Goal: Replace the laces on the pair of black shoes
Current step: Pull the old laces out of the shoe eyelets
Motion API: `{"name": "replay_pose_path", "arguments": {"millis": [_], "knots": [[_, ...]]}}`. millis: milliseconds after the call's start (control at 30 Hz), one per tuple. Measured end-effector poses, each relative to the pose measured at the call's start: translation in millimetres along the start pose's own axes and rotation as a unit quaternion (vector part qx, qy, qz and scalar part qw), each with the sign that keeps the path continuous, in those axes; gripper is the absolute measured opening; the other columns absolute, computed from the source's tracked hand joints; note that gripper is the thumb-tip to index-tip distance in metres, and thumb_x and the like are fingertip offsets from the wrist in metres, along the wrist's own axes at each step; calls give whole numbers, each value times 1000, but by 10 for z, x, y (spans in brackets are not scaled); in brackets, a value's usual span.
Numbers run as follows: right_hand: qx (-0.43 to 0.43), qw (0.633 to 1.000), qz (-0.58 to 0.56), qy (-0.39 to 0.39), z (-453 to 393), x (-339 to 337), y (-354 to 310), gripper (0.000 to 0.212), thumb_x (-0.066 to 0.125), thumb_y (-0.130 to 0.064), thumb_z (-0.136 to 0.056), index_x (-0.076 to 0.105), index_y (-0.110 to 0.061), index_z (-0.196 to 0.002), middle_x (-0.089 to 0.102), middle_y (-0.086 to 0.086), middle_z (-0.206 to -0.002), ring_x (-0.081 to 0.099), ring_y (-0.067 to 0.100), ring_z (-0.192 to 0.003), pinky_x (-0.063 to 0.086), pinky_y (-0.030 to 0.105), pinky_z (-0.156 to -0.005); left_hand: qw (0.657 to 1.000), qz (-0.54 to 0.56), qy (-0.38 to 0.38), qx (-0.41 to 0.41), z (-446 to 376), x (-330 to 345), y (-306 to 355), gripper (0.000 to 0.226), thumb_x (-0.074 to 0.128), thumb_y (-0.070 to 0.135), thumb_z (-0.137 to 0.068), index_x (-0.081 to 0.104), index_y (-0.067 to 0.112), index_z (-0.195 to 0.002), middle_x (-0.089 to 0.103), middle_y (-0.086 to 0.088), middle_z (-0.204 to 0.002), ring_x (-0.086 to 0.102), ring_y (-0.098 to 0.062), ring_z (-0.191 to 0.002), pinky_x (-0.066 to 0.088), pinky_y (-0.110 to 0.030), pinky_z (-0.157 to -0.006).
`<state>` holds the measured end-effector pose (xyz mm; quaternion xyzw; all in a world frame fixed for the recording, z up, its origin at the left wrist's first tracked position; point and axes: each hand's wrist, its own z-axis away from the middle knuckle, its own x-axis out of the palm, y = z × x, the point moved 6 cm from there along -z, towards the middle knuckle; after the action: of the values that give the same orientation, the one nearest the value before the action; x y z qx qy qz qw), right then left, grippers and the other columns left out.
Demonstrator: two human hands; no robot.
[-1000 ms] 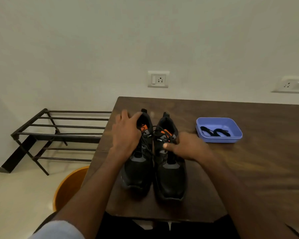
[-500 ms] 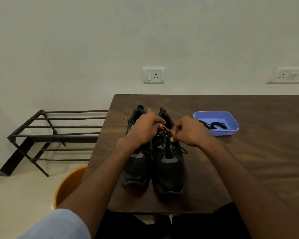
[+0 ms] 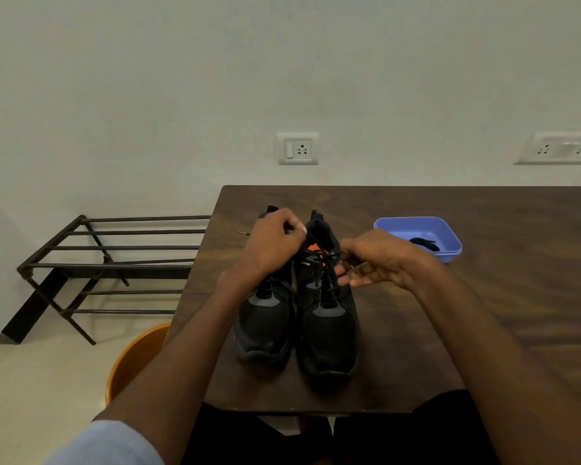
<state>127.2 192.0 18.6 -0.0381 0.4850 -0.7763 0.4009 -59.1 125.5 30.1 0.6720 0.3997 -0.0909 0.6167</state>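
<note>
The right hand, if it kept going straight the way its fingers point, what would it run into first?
The right hand points left across the right shoe, so it would probably meet that shoe's laces and tongue first, then the left hand. Depth is unclear from this single view.

Bare desk (image 3: 483, 330) lies open right of the shoes (image 3: 326, 330), up to the blue tray (image 3: 450, 236) near the back. Left of the shoes only a narrow strip remains before the desk's edge.
</note>
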Motion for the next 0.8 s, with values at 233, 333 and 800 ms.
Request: {"name": "replay_pose_path", "arguments": {"millis": [233, 333, 800], "knots": [[46, 992, -101, -55, 45, -61, 41, 19, 50, -9, -96, 61, -1, -109, 77, 20, -96, 76, 33, -84, 62, 34, -70, 855, 489, 86, -151, 41, -297, -190, 11, 41, 13, -102, 50, 8, -105, 75, -7, -84, 75, -31, -92, 58, -39, -82], [40, 995, -86, 20, 60, -212, 49, 10, 53, -14, -95, 60, -7, -94, 78, 15, -91, 76, 29, -81, 59, 33, -68, 843, 490, 140, -174, 66, -405, -247, 14, 41, 13, -100, 46, 17, -87, 49, 3, -62, 48, -17, -54, 37, -25, -44], [1, 906, 352, 236, -144, -743, 233, 17, 59, -27, -91, 55, -10, -85, 60, 6, -78, 59, 23, -72, 45, 32, -63, 937, -343, 63, -12, 212, -256, 74, 16, 62, 36, -93, 67, 24, -103, 55, -2, -122, 49, -25, -120, 38, -51, -106]]}}
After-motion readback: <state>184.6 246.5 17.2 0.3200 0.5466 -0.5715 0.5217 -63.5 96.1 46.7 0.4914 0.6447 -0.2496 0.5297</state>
